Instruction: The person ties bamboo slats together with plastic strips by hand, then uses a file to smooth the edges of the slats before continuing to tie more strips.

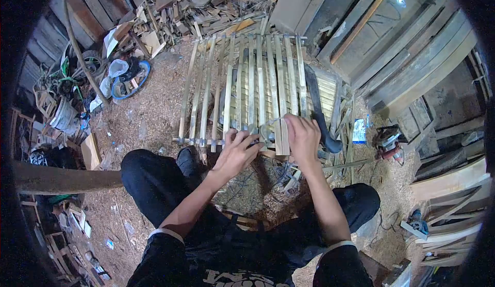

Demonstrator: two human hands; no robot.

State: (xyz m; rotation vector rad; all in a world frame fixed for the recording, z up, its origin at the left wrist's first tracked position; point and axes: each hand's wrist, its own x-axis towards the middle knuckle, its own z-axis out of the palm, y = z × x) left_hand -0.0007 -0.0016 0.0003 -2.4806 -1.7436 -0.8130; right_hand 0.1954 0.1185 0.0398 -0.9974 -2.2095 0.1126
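Note:
A slatted wooden panel (259, 86) lies in front of me, its long narrow slats joined by thin cross rails at the far and near ends. At its near edge my left hand (236, 152) is closed, fingers curled over the slat ends; what they grip is hidden. My right hand (304, 136) is closed on the right side of a short pale wooden piece (282, 138), which juts toward me past the near rail. Between the two hands are more slat ends, partly covered by fingers.
A dark curved bar (315, 99) runs along the panel's right side. A red power tool (393, 152) lies on the sawdust floor to the right. Boards (412, 65) lean at the right wall. Wood scraps (191, 16) pile at the back, near a blue-rimmed basin (146, 75).

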